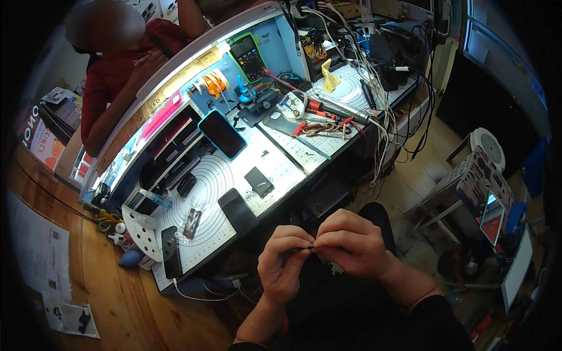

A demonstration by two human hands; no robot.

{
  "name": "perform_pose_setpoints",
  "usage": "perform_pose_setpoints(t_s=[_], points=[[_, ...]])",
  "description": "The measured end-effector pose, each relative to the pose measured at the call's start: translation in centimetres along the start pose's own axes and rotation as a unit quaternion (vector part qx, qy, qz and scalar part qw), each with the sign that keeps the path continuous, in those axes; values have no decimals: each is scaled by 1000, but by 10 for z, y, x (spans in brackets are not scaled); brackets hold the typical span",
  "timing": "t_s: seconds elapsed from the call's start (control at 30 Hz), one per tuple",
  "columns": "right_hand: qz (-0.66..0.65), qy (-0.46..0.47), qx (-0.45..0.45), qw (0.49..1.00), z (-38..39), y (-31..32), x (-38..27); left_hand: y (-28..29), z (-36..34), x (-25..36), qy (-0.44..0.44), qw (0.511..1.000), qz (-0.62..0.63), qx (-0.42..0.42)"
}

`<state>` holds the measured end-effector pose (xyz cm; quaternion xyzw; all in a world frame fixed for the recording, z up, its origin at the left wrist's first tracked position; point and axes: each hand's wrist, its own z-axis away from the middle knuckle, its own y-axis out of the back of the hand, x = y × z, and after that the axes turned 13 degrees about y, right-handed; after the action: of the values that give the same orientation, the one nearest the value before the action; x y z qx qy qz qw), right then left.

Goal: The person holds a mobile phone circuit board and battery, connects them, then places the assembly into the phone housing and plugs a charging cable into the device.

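In front of the white-topped workbench [285, 181]: the person's two bare hands meet over the lap, just off the bench's near edge.
Left hand [280, 266]: fingers bent, thumb and fingertips pinched on a small dark piece [311, 247].
Right hand [354, 243]: curled likewise, its fingertips closed on the same piece from the other side.
Small dark piece: between the two sets of fingertips, mostly covered; its exact kind cannot be told.
Bench's near edge: a dark smartphone [237, 210] lies nearest the hands, with a flat grey-black phone part [259, 182] just beyond.
Farther back: a smartphone in a blue case [222, 134], and a green-edged multimeter [248, 57] against the back wall.
Bench's left corner: a black phone [171, 251] with a white cable [202, 299] at its lower end.
Across the bench: a person in a red top [108, 96], hands together.
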<state>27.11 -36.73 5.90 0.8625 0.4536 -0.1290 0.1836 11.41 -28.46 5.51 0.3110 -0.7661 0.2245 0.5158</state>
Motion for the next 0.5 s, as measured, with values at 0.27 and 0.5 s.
perform_pose_setpoints(t_s=[0.27, 0.5], points=[[5, -1, -5, 1000, 0, 3, 1, 4, -4, -2, -53, 996, -77, 5], [-9, -9, 2, 1000, -1, 4, 1, 0, -4, -10, -135, 984, -105, 44]])
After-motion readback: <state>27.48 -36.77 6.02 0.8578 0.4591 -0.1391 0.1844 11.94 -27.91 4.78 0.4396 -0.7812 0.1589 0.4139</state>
